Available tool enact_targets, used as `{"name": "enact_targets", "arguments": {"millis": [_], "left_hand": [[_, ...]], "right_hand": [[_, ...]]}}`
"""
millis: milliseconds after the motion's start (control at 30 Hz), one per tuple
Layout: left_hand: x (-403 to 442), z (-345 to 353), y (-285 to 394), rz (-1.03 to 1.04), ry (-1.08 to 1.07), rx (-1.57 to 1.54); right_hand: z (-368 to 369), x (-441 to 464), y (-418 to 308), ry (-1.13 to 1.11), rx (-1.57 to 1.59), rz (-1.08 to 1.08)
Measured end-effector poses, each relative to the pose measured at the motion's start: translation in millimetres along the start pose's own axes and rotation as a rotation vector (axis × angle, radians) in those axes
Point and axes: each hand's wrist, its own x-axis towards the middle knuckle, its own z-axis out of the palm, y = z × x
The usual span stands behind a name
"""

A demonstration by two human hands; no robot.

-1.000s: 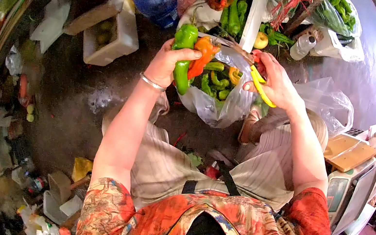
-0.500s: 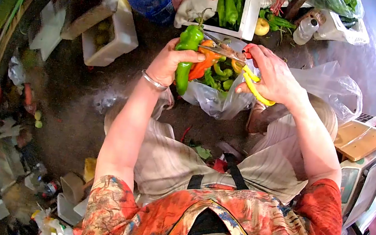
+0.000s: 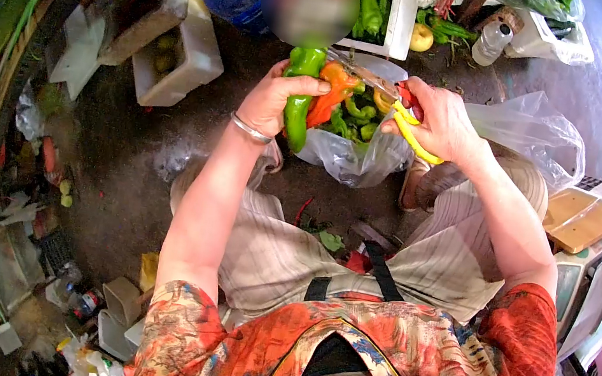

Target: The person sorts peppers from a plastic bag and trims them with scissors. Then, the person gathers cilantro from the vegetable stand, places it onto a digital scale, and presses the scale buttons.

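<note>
The green pepper [image 3: 295, 112] stands nearly upright at the upper centre of the frame, an orange-red pepper [image 3: 334, 91] beside it; a blurred patch hides its top. The left hand [image 3: 266, 100] has its fingers closed round the green pepper, thumb laid across it to the orange-red one, seemingly to steady both in one grip. The right hand's [image 3: 445, 120] fingers are curled round the yellow-handled scissors [image 3: 417, 137], the blades pointing left towards the peppers' upper ends; whether they touch, I cannot tell. Below and between the hands, a plastic bag [image 3: 348, 165] gapes open with cut-looking peppers [image 3: 364, 113] inside, probably set there to catch what drops. Above it, a white foam box [image 3: 402, 15] holds long green peppers [image 3: 370, 10], apparently within easy reach.
</note>
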Motion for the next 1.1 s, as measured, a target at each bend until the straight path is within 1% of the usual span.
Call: {"name": "enact_targets", "arguments": {"millis": [67, 100, 167, 200, 300, 367, 400, 467, 567, 633, 767, 833, 933, 1000, 1067, 1100], "left_hand": [[-1.3, -0.2, 2.0, 0.057, 0.088, 0.070], [-2.4, 1.4, 4.0, 0.057, 0.090, 0.070], [-4.5, 5.5, 8.5, 0.116, 0.120, 0.234], [-5.3, 5.3, 8.4, 0.115, 0.121, 0.234], [-6.1, 5.0, 7.7, 0.134, 0.069, 0.294], [-5.7, 5.8, 7.1, 0.123, -0.003, 0.476], [-5.6, 5.4, 3.1, 0.131, 0.025, 0.549], [-4.3, 5.4, 0.7, 0.114, -0.002, 0.580], [-3.2, 10.0, -1.3, 0.120, -0.022, 0.645], [-2.9, 10.4, -2.4, 0.071, -0.076, 0.720], [-2.9, 12.2, -1.1, 0.073, -0.129, 0.729], [-3.0, 9.5, -5.0, 0.035, -0.116, 0.620], [-3.4, 9.8, -4.5, 0.019, -0.123, 0.556], [-3.2, 8.1, -4.7, 0.018, -0.117, 0.576], [-3.1, 5.7, -2.9, 0.024, -0.108, 0.595], [-3.8, 4.4, -2.4, 0.048, -0.112, 0.488]], "right_hand": [[8.3, -0.1, 6.4, -0.052, 0.087, 0.038], [11.6, -0.8, 8.5, -0.052, 0.088, 0.036], [16.3, -1.5, 11.5, -0.044, 0.191, 0.033], [16.1, -1.2, 10.9, -0.044, 0.192, 0.032], [12.8, 0.1, 8.9, -0.094, 0.203, 0.041], [12.2, 1.4, 10.1, -0.075, 0.211, -0.013], [11.4, 1.5, 9.9, -0.075, 0.213, -0.011], [10.5, 1.7, 9.7, -0.106, 0.155, -0.020], [13.6, 1.4, 11.8, -0.074, 0.193, -0.070], [11.4, -0.4, 9.5, -0.098, 0.156, -0.057], [9.2, -2.4, 5.8, -0.149, 0.123, -0.029], [7.1, -2.4, 3.9, -0.156, 0.122, -0.020], [6.7, -2.4, 3.1, -0.165, 0.122, 0.000], [8.7, -1.6, 5.0, -0.166, 0.123, 0.009], [17.9, 0.5, 12.6, -0.193, 0.400, 0.058], [23.3, 1.0, 17.2, -0.195, 0.396, 0.054]]}}
